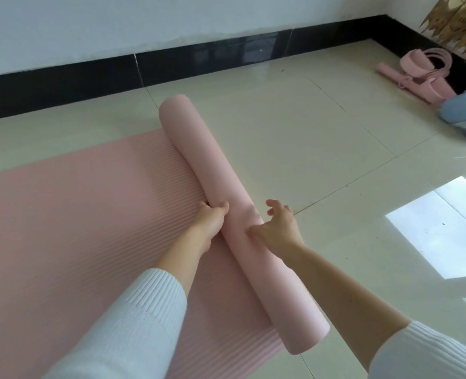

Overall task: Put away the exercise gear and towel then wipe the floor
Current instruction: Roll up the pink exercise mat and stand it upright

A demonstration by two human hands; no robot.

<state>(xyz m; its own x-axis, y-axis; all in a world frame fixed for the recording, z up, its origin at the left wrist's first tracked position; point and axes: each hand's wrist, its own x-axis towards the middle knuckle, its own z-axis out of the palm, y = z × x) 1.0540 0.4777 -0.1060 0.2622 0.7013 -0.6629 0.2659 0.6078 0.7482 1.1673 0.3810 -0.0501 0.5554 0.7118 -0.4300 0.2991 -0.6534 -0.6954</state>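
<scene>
A pink ribbed exercise mat [70, 214] lies on the pale tiled floor, its right end wound into a thick roll [199, 160] that runs from the upper middle to the lower right. My left hand [210, 222] grips the roll from its left side, thumb on top. My right hand [278, 225] rests on the roll's right side with the thumb pressed into it and the fingers spread and lifted. Pink straps and a pink rolled item [423, 75] and two blue dumbbells [461, 108] lie by the far right corner. No towel is visible.
A black skirting board [89, 77] runs along the white wall behind the mat. Dried golden leaves [461, 20] hang at the top right corner. A bright patch of sunlight [439, 222] falls on the glossy tiles at right.
</scene>
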